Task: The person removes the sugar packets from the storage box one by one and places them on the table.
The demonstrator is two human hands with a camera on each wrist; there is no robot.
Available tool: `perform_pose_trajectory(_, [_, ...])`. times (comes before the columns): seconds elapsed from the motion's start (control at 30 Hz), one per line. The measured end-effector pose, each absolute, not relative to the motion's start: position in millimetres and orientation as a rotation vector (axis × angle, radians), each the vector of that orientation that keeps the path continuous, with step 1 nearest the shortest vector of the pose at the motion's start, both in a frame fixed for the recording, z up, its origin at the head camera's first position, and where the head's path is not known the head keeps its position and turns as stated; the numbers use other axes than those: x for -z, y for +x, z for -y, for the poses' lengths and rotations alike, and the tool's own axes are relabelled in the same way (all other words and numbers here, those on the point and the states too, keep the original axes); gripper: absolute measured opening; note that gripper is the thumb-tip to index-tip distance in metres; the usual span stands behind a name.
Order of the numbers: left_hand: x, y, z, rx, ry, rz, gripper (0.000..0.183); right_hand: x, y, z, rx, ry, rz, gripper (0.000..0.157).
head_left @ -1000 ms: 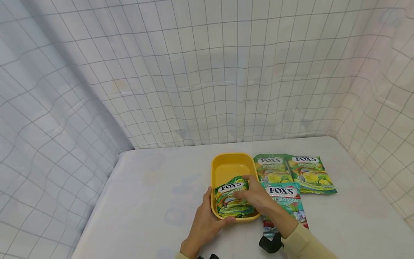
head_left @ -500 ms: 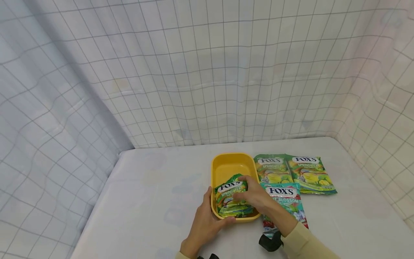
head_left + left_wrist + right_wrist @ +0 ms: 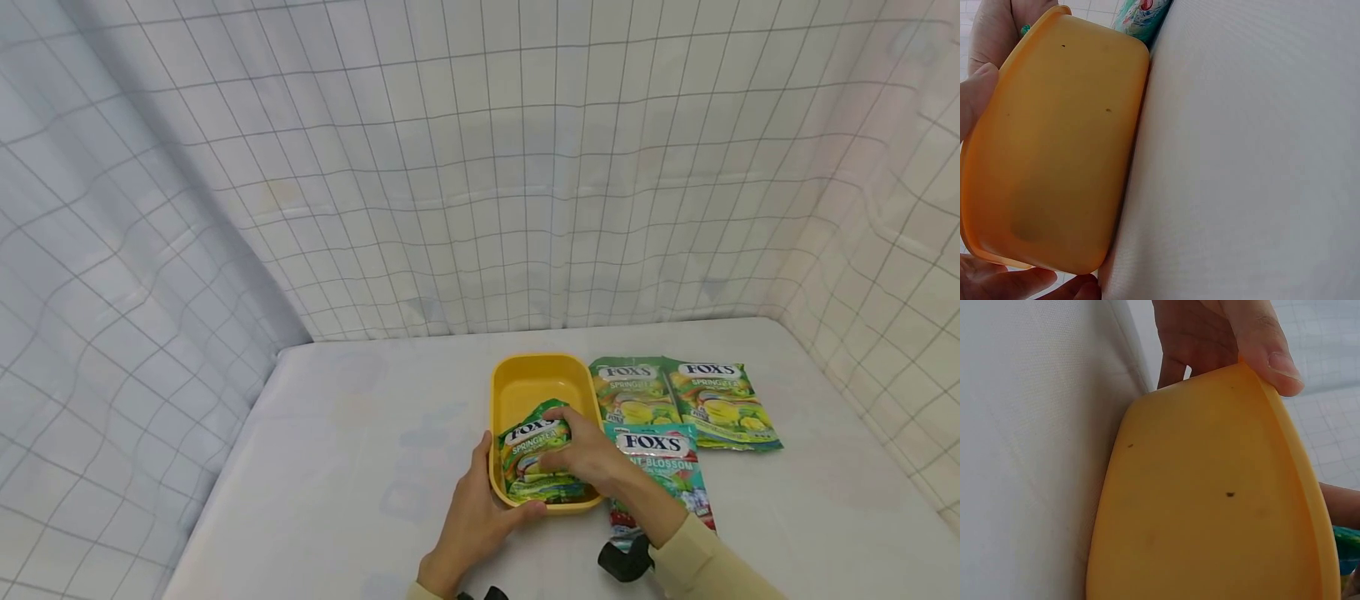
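Note:
A yellow plastic tub (image 3: 528, 392) stands on the white table in the head view. My left hand (image 3: 476, 512) grips its near left corner, thumb over the front rim and fingers along the left wall. Inside the tub's near half leans a green Fox's Spring Tea candy bag (image 3: 528, 450). My right hand (image 3: 588, 454) reaches over the tub's right wall and pinches this bag between thumb and fingers, covering its right part. Both wrist views mostly show the tub's outer wall; in the right wrist view the left thumb (image 3: 1279, 369) lies over its rim.
To the right of the tub lie two more green Spring Tea bags, one nearer (image 3: 630, 392) and one farther right (image 3: 723, 404). A teal Fox's Mint Blossom bag (image 3: 663, 462) lies partly under my right forearm. Gridded white cloth (image 3: 480, 208) hangs behind and at both sides.
My right hand has shifted slightly left, moving the upper part of the green candy bag with it. My left hand and the tub have stayed in place.

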State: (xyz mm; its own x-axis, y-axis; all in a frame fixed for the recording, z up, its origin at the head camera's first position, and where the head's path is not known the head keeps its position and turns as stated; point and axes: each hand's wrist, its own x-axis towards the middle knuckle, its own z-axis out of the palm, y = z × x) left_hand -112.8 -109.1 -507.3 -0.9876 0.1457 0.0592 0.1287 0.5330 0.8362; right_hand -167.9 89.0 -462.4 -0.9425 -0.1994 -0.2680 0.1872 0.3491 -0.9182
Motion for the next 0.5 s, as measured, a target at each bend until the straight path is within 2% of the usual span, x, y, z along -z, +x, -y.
perform_pose_trajectory(0.5, [507.7,-112.6,109.6,-1.507,0.257,-2.738,0.120,462.7,-165.8,-88.2,1.702,-0.004,-2.264,0.075])
